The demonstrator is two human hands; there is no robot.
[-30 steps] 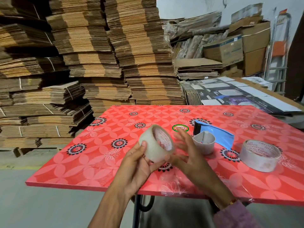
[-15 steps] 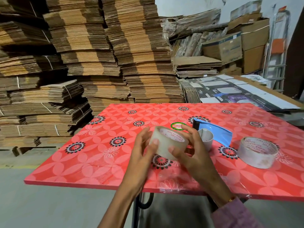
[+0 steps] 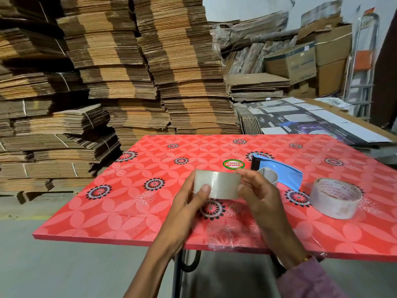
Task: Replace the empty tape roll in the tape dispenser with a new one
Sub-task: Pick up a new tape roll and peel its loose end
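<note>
A clear tape roll [image 3: 219,184] is held side-on above the red flowered table [image 3: 133,211], between both hands. My left hand [image 3: 189,203] grips its left end with the thumb on the front face. My right hand [image 3: 260,196] grips its right end. Behind my right hand the blue tape dispenser [image 3: 281,174] lies on the table, with its grey hub [image 3: 268,178] partly hidden by my fingers. A second tape roll [image 3: 335,197] stands flat on the table at the right.
Tall stacks of flattened cardboard [image 3: 120,67] rise behind the table. Cardboard boxes [image 3: 311,59] and printed flat cartons [image 3: 311,123] fill the back right. A round sticker [image 3: 233,164] marks the table top. Grey floor [image 3: 64,265] lies at the left.
The roll has turned from showing its open core to lying side-on. My right hand, apart from it a second ago, has closed on its right end.
</note>
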